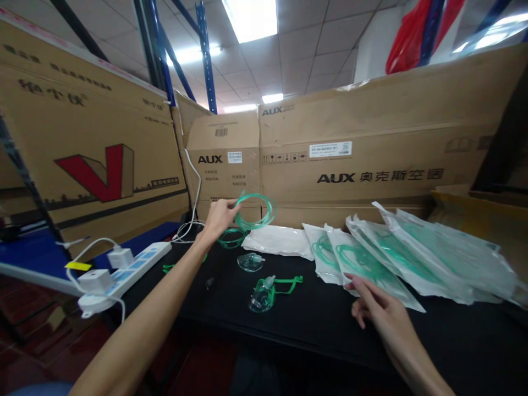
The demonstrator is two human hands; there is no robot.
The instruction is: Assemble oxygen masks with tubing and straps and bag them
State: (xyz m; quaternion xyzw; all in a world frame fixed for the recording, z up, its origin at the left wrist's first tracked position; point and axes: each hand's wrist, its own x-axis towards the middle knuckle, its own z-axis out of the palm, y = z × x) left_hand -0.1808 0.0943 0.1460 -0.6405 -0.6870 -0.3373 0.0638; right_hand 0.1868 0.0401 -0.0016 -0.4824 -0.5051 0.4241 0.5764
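My left hand (218, 217) reaches far forward and pinches a coil of green tubing (256, 212), lifted above the black table (313, 316). A second green coil (231, 238) lies just below it. My right hand (379, 313) rests on the table with its fingers curled loosely, fingertips touching the nearest sealed plastic bag (363, 267) of green tubing. A clear mask with a green strap (264, 294) lies between my hands, and a smaller clear cup piece (250, 261) sits behind it.
Several more sealed bags (445, 256) fan out to the right, and an empty white bag (280, 240) lies behind the mask. Big cardboard boxes (350, 165) wall off the table's back. A white power strip (132, 269) with plugs sits on the left.
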